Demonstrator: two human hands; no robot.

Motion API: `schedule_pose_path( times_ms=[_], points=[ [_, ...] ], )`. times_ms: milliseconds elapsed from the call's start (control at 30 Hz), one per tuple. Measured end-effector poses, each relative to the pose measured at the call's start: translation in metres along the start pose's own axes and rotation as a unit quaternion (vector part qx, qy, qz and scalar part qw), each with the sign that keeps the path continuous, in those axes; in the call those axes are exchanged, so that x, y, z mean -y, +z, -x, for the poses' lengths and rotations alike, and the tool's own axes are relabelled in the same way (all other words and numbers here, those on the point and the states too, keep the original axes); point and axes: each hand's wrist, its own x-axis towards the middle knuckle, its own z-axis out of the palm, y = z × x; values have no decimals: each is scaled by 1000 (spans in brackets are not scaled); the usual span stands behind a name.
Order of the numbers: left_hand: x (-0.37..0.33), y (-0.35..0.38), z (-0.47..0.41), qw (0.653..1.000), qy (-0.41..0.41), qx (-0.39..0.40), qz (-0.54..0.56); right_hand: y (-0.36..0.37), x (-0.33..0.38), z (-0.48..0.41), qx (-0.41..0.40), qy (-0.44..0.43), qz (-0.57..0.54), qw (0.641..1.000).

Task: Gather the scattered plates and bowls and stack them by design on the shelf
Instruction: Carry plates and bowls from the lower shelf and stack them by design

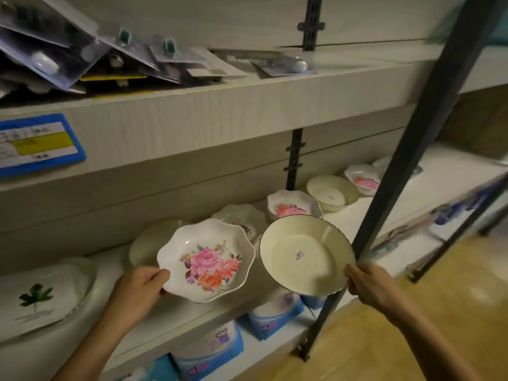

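My left hand [140, 288] grips the left rim of a scalloped bowl with pink and orange roses [206, 259], held tilted in front of the shelf [115, 273]. A plain cream bowl with a dark rim and a price sticker [306, 255] is held by its lower right edge in my right hand [368, 287]. On the shelf behind stand another rose bowl [294, 204], a plain cream bowl [331, 192], a further rose bowl [362, 178] and a scalloped dish [243, 218]. A plain plate [152, 240] lies partly hidden behind the held rose bowl.
A white plate with a green leaf [41, 295] sits at the shelf's left. A dark metal post [412, 149] slants across the right, close to the cream bowl. Blister-packed goods [55, 50] crowd the upper shelf. Blue packs [211, 350] fill the shelf below. Wooden floor [412, 312] lies on the right.
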Motion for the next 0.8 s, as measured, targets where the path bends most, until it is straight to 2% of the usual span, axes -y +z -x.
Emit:
schedule_pose_path(
  times_ms=[367,800],
  points=[
    [-80,69,24,994,67,91,-16,-91,-105,42,-32,46,-40,998],
    [-196,215,71,995,51,83,1,-251,-197,13,-59,22,-10,998]
  ],
)
